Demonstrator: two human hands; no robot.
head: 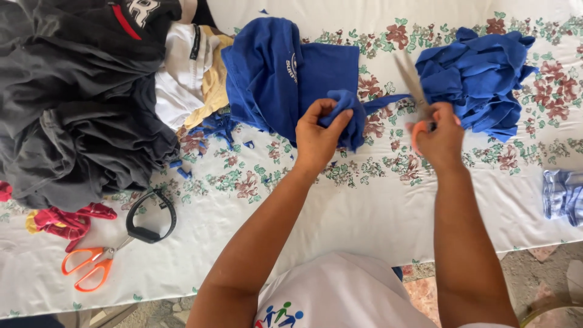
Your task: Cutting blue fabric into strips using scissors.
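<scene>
My left hand [319, 136] grips a bunched fold of a blue shirt [273, 73] that lies on the flower-printed tablecloth [340, 206]. My right hand [438, 136] holds a pair of orange-handled scissors [413, 82], blades pointing up and away. A narrow blue strip [385, 100] runs from the shirt towards the scissors. Beyond the right hand sits a pile of cut blue strips [480, 76].
A heap of dark grey clothes [73, 115] fills the left side, with white and yellow garments [188, 73] beside it. A second pair of orange scissors [91, 264], a black strap loop [152, 218], red cloth [67, 222] and a striped cloth [563, 194] lie about.
</scene>
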